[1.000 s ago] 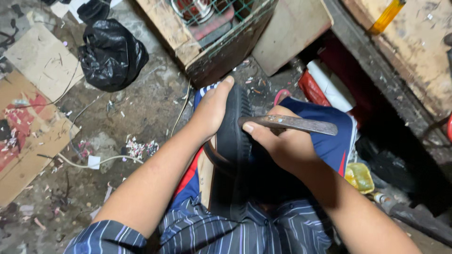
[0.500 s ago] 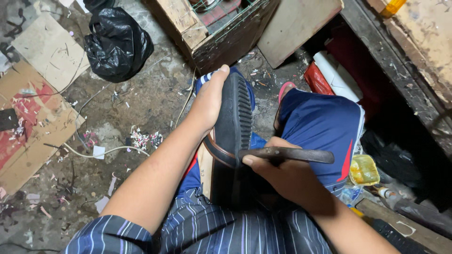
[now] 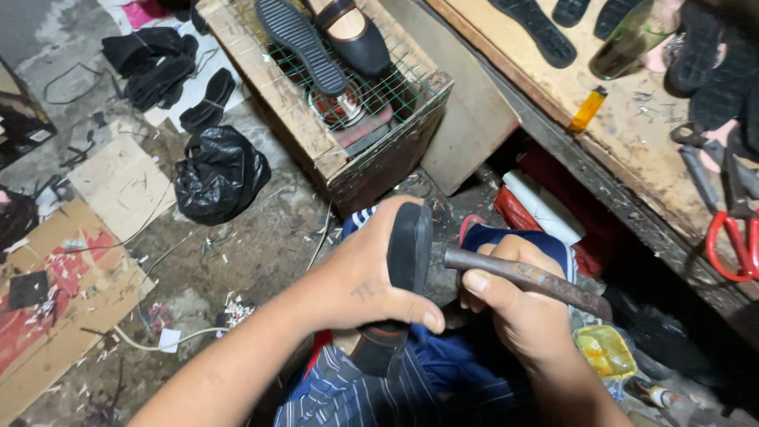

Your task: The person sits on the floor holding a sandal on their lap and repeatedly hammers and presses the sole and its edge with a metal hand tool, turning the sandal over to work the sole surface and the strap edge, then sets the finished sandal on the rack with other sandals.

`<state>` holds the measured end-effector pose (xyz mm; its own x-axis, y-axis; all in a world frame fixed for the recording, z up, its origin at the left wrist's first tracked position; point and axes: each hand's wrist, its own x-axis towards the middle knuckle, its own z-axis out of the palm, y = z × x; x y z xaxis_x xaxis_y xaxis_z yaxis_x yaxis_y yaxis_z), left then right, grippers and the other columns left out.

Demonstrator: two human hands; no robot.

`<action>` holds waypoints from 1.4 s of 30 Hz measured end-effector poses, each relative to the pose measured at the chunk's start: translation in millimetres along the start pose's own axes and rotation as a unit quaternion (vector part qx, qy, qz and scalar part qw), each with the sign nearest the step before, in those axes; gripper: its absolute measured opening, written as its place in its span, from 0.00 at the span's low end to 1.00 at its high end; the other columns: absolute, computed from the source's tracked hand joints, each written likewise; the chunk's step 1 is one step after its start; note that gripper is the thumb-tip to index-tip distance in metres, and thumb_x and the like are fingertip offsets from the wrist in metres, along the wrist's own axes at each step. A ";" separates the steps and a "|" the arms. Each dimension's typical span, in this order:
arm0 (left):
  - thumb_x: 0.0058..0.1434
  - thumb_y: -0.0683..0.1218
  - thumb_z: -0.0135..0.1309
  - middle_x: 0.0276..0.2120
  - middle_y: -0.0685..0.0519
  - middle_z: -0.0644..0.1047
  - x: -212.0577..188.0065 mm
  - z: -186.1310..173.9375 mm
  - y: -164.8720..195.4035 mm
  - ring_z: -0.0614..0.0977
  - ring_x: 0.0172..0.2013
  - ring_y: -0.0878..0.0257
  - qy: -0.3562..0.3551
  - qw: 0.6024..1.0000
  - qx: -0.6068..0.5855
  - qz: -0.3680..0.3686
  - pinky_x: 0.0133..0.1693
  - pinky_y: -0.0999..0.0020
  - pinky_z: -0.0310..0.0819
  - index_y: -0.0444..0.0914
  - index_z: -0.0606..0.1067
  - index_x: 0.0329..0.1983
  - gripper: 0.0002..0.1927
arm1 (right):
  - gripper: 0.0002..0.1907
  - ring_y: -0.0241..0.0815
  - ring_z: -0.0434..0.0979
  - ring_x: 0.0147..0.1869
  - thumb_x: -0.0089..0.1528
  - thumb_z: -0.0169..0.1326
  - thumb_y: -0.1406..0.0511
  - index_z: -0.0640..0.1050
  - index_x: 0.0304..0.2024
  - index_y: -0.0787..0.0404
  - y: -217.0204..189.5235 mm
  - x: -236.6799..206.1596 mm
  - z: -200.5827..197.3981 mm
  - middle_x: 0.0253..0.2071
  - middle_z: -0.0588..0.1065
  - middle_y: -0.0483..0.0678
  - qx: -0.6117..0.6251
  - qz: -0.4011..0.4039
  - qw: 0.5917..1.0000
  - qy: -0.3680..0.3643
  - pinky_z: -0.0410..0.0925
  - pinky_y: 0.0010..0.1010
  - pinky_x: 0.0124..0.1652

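One black shoe (image 3: 407, 261) is held on edge over the lap, sole side facing left, toe pointing away toward the crate (image 3: 348, 134). It is gripped by the left hand (image 3: 368, 281): fingers wrapped over the sole, pressed together, thumb tip laid across the near side. A rusty metal rod (image 3: 526, 278) is clamped in the right hand (image 3: 514, 312), fingers curled tight round it, thumb laid along the top; its near end sits just beside the shoe's right face, and contact cannot be confirmed. Blue shorts (image 3: 443, 364) and a striped shirt hem are seen beneath the shoe.

Ahead, the wire-meshed wooden crate is topped by a loose sole (image 3: 300, 43) and a black strapped shoe (image 3: 356, 35). A black plastic bag (image 3: 220, 174) is seen left of the crate on the dirty floor, with cardboard sheets (image 3: 71, 292) further left. A workbench (image 3: 632, 150) runs along the right, carrying soles, an orange lighter (image 3: 589, 108) and red-handled pliers (image 3: 731, 229). A yellow container (image 3: 605, 349) lies just right of the right wrist.
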<state>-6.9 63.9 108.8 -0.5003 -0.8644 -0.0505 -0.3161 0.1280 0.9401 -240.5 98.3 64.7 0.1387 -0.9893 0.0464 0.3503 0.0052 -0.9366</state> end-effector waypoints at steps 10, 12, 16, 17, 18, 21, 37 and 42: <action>0.35 0.63 0.73 0.51 0.47 0.78 2.4 1.8 13.8 0.82 0.53 0.54 -0.089 0.996 0.026 -0.002 0.53 0.62 0.74 0.37 0.65 0.63 0.54 | 0.13 0.40 0.70 0.27 0.59 0.60 0.71 0.68 0.28 0.62 -2.7 3.6 -11.7 0.24 0.72 0.51 0.038 0.023 0.998 -0.055 0.65 0.30 0.28; 0.35 0.62 0.73 0.49 0.48 0.78 4.8 -1.4 15.3 0.83 0.51 0.54 -0.103 0.994 0.032 0.007 0.51 0.63 0.76 0.38 0.66 0.61 0.52 | 0.13 0.38 0.67 0.27 0.59 0.60 0.71 0.68 0.27 0.62 -2.2 4.3 -15.9 0.25 0.72 0.50 0.004 0.015 0.996 -0.088 0.64 0.30 0.28; 0.37 0.59 0.73 0.47 0.48 0.77 6.4 -1.4 16.6 0.82 0.48 0.54 -0.117 0.991 0.059 0.018 0.49 0.63 0.76 0.38 0.67 0.59 0.48 | 0.15 0.36 0.64 0.30 0.60 0.61 0.74 0.67 0.27 0.60 -6.4 10.9 -21.0 0.26 0.70 0.45 -0.090 -0.039 0.980 -0.173 0.62 0.30 0.30; 0.38 0.58 0.73 0.46 0.48 0.77 6.2 -0.4 16.2 0.82 0.48 0.54 -0.118 0.991 0.063 0.016 0.49 0.63 0.76 0.38 0.67 0.59 0.47 | 0.15 0.37 0.65 0.29 0.60 0.61 0.74 0.67 0.27 0.60 -9.2 13.8 -20.9 0.26 0.70 0.45 -0.105 -0.057 0.973 -0.197 0.63 0.31 0.30; 0.38 0.58 0.72 0.46 0.48 0.77 6.1 0.7 15.4 0.82 0.48 0.54 -0.121 0.991 0.056 0.011 0.49 0.63 0.76 0.38 0.67 0.59 0.47 | 0.15 0.38 0.66 0.28 0.60 0.61 0.75 0.67 0.27 0.60 -12.4 17.5 -20.2 0.25 0.70 0.45 -0.119 -0.074 0.965 -0.222 0.64 0.31 0.30; 0.38 0.57 0.71 0.46 0.48 0.77 4.6 4.3 12.5 0.82 0.48 0.54 -0.120 0.992 0.041 0.004 0.49 0.64 0.76 0.38 0.66 0.59 0.45 | 0.17 0.38 0.67 0.25 0.59 0.63 0.74 0.66 0.25 0.59 -26.5 27.6 -14.7 0.22 0.69 0.44 -0.186 -0.125 0.938 -0.265 0.62 0.30 0.27; 0.39 0.59 0.69 0.47 0.42 0.76 15.7 7.1 3.6 0.81 0.50 0.46 -0.033 0.995 0.092 -0.015 0.51 0.57 0.74 0.35 0.66 0.58 0.46 | 0.17 0.28 0.64 0.25 0.56 0.66 0.65 0.70 0.21 0.58 -38.6 19.2 -7.0 0.21 0.71 0.37 -0.313 0.065 0.944 -0.077 0.62 0.25 0.24; 0.37 0.59 0.67 0.45 0.44 0.77 17.3 14.8 17.3 0.81 0.48 0.46 -0.041 0.982 0.130 -0.129 0.49 0.57 0.75 0.39 0.66 0.58 0.45 | 0.14 0.28 0.71 0.21 0.55 0.66 0.66 0.72 0.22 0.56 -24.4 1.6 -1.0 0.20 0.74 0.36 -0.411 -0.001 0.910 -0.063 0.65 0.23 0.23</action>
<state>-32.9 58.4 119.2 -0.4360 -0.8436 -0.3134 -0.6304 0.0377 0.7754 -249.7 96.4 87.3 0.2617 -0.9643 0.0403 -0.4522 -0.1594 -0.8775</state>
